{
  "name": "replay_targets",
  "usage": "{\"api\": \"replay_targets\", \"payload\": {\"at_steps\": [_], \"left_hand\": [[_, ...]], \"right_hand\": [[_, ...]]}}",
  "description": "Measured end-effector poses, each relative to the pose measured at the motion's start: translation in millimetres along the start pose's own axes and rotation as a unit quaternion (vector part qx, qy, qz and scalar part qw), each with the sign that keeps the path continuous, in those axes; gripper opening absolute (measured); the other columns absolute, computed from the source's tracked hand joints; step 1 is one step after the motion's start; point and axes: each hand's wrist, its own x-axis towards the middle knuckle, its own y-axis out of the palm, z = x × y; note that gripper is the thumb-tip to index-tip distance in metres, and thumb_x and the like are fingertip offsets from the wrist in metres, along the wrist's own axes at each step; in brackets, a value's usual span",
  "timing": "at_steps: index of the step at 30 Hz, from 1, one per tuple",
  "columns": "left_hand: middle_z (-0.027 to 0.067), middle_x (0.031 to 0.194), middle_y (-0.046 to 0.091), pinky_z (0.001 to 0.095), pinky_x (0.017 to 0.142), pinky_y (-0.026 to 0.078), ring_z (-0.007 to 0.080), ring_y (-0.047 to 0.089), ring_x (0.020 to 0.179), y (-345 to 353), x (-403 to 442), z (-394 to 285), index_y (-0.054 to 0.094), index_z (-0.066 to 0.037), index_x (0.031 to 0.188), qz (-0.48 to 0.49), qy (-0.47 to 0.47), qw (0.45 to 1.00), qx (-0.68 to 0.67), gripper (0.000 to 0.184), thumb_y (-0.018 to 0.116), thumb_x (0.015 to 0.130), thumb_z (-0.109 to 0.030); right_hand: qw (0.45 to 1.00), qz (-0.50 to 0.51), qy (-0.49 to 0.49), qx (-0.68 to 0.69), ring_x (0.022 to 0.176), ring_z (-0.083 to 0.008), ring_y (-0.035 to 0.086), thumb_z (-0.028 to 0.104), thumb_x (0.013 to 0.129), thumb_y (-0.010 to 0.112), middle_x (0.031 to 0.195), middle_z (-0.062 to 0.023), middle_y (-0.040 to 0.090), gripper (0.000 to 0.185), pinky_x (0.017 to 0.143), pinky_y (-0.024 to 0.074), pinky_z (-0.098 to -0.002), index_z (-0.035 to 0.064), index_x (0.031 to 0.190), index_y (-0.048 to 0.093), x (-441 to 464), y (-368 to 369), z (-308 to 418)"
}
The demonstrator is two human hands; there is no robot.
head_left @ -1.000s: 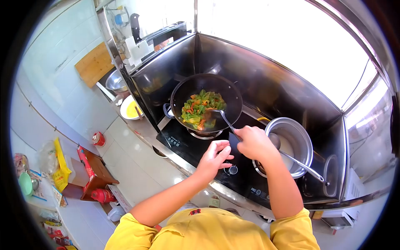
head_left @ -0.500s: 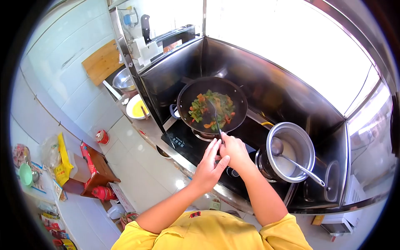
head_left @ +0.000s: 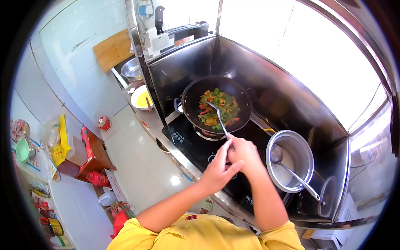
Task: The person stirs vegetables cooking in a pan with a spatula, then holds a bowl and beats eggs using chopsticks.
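My right hand (head_left: 243, 153) is closed around the handle of a metal spatula (head_left: 222, 123). The spatula's head rests among chopped green and orange vegetables (head_left: 225, 106) in a dark wok (head_left: 243, 91). Against the right hand lies my left hand (head_left: 217, 170), its fingers stretched out and thumb apart, touching near the knuckles and wrist. The wok sits on the black gas stove (head_left: 180, 132). Right of my hands stands a deep metal pot (head_left: 310, 160) with whitish contents, and a ladle (head_left: 298, 179) leans in it.
Metal splash panels (head_left: 266, 83) surround the stove. To the left, a white bowl (head_left: 135, 100) holds something yellow, near a metal basin (head_left: 132, 70) and a wooden cutting board (head_left: 112, 50). A knife (head_left: 159, 18) stands in a rack. Packages and jars line the far-left shelf.
The spatula's head has shifted toward the left side of the vegetables, which are gathered more closely. The view has turned slightly, moving my hands right and down in the picture.
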Motion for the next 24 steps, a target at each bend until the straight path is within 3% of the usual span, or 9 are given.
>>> {"api": "replay_targets", "payload": {"at_steps": [4, 7, 11, 13, 17, 19, 21, 23, 24], "left_hand": [[0.0162, 0.142, 0.027, 0.033, 0.094, 0.044, 0.0209, 0.05, 0.117, 5.9, -14.6, -33.9, 0.016, -0.001, 0.142, 0.027, 0.014, 0.999, -0.041, 0.072, 0.06, 0.092, -0.029], [0.0152, 0.138, 0.033, 0.0305, 0.091, 0.044, 0.0187, 0.053, 0.111, -5.0, -14.3, -32.7, 0.019, -0.001, 0.141, 0.069, -0.012, 0.996, -0.061, 0.066, 0.056, 0.094, -0.028], [0.012, 0.123, 0.046, 0.0289, 0.086, 0.044, 0.0149, 0.054, 0.098, -30.8, 9.5, -2.0, 0.029, 0.0, 0.136, 0.003, 0.012, 0.997, 0.075, 0.054, 0.05, 0.096, -0.03], [0.0119, 0.12, 0.049, 0.0302, 0.084, 0.046, 0.0173, 0.055, 0.095, -42.4, 16.6, -10.9, 0.036, 0.0, 0.133, 0.005, 0.05, 0.987, 0.15, 0.051, 0.051, 0.096, -0.032], [0.0132, 0.117, 0.052, 0.0311, 0.085, 0.046, 0.0194, 0.056, 0.096, -48.2, 18.2, -29.2, 0.042, 0.0, 0.131, 0.049, 0.118, 0.979, 0.162, 0.046, 0.053, 0.094, -0.027], [0.0147, 0.117, 0.054, 0.032, 0.086, 0.047, 0.0211, 0.057, 0.099, -46.0, 20.1, -31.8, 0.044, -0.002, 0.131, 0.115, 0.098, 0.976, 0.156, 0.044, 0.054, 0.09, -0.017], [0.0155, 0.118, 0.055, 0.0332, 0.086, 0.047, 0.0237, 0.057, 0.099, -41.0, 23.6, -26.3, 0.043, -0.004, 0.131, 0.115, 0.113, 0.967, 0.199, 0.05, 0.055, 0.083, -0.008], [0.0149, 0.119, 0.055, 0.0342, 0.086, 0.048, 0.0256, 0.058, 0.099, -38.2, 29.6, -15.0, 0.044, -0.005, 0.131, 0.07, 0.16, 0.942, 0.285, 0.055, 0.057, 0.078, -0.005], [0.0147, 0.12, 0.055, 0.0343, 0.086, 0.048, 0.0261, 0.058, 0.099, -37.4, 33.2, -7.8, 0.043, -0.005, 0.131, 0.05, 0.149, 0.945, 0.287, 0.057, 0.056, 0.075, -0.005]], "right_hand": [[0.994, 0.075, 0.009, -0.084, 0.085, -0.0363, 0.065, 0.01, 0.067, 0.063, 0.088, -0.0182, 0.067, 0.026, 0.076, 0.052, -0.0434, 0.0036, 0.092, 0.067, -32.7, -56.8, 17.1], [0.981, 0.119, 0.04, -0.15, 0.086, -0.0368, 0.065, 0.011, 0.066, 0.064, 0.089, -0.0195, 0.067, 0.023, 0.076, 0.0525, -0.0433, 0.0039, 0.088, 0.068, -22.0, -56.3, 30.9], [0.994, 0.024, 0.065, -0.083, 0.093, -0.038, 0.063, 0.014, 0.069, 0.062, 0.094, -0.0208, 0.066, 0.024, 0.08, 0.0513, -0.0445, 0.0031, 0.09, 0.067, 35.0, 2.4, 22.3], [0.996, 0.01, 0.075, -0.048, 0.095, -0.0381, 0.062, 0.014, 0.07, 0.061, 0.095, -0.0212, 0.066, 0.024, 0.083, 0.0501, -0.0445, 0.003, 0.091, 0.066, 27.7, -3.1, 32.0], [0.99, -0.067, 0.087, 0.087, 0.098, -0.0399, 0.059, 0.012, 0.076, 0.054, 0.096, -0.0236, 0.063, 0.021, 0.085, 0.0464, -0.0467, -0.0002, 0.091, 0.063, -8.1, -24.2, 32.5], [0.973, -0.058, 0.166, 0.152, 0.068, -0.0317, 0.066, 0.007, 0.079, 0.047, 0.084, -0.0244, 0.063, 0.02, 0.064, 0.052, -0.0414, -0.005, 0.09, 0.06, -17.1, -31.8, 32.8], [0.954, -0.057, 0.232, 0.181, 0.053, -0.0262, 0.063, 0.004, 0.08, 0.045, 0.07, -0.0234, 0.06, 0.019, 0.052, 0.0507, -0.0368, -0.0095, 0.086, 0.057, -6.7, -26.1, 14.6], [0.946, -0.073, 0.222, 0.225, 0.047, -0.023, 0.059, 0.002, 0.08, 0.045, 0.062, -0.019, 0.058, 0.017, 0.043, 0.0467, -0.0336, -0.0104, 0.086, 0.056, 15.0, -12.2, -7.8], [0.915, -0.048, 0.206, 0.344, 0.045, -0.0211, 0.057, 0.001, 0.08, 0.046, 0.062, -0.0167, 0.058, 0.016, 0.04, 0.0436, -0.0322, -0.0098, 0.088, 0.056, 31.1, -1.9, -22.5]]}}
